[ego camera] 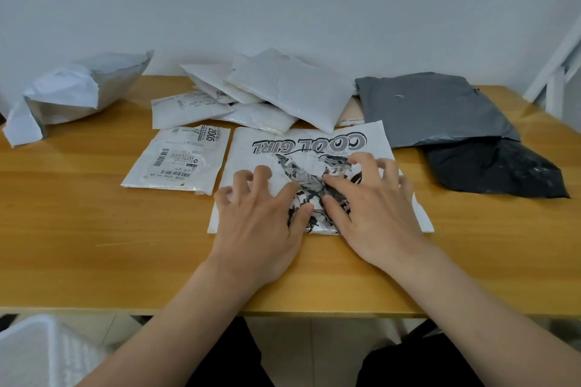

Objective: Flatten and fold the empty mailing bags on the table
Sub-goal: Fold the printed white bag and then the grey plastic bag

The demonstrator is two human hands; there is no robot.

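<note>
White printed plastic mailing bag (309, 148) was laid on wooden table (94, 229), under both hands. White labelled mailer (179, 162) was placed left of it, grey plastic bag (430, 107) right-behind, white padded mailer pile (283, 85) behind.

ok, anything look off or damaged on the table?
Yes: the grey-lined bag at the far left is torn open and crumpled into a bowl shape, unlike the flat ones. The dark grey bag has a small hole.

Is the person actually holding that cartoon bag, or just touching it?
Nothing is gripped. The left hand and right hand rest on the printed bag, fingers spread and slightly bent, touching its middle on the table.
</note>
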